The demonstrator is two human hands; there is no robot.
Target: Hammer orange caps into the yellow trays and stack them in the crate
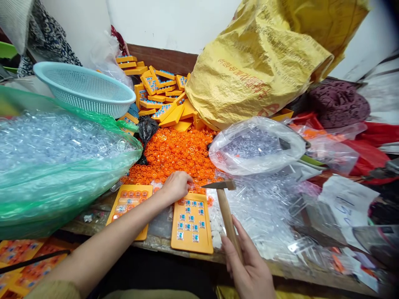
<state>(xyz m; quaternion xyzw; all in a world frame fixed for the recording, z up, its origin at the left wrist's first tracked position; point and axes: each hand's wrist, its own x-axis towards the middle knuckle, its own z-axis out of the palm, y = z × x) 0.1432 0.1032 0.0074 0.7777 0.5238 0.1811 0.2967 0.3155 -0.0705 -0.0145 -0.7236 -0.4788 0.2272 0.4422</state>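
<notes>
My right hand grips the wooden handle of a hammer, its metal head raised over the table to the right of a yellow-orange tray. Small clear pieces with blue centres sit spread across that tray. My left hand is closed, fingertips curled down by the tray's upper left corner; what they hold is hidden. Just beyond it lies a heap of small orange ring-like pieces. A second yellow-orange tray, partly behind my left forearm, carries orange pieces in rows.
On the left stand a green plastic bag of clear pieces and a light-blue basket. Yellow-orange trays are piled at the back beside a large yellow sack. To the right are a white bag and loose clear pieces.
</notes>
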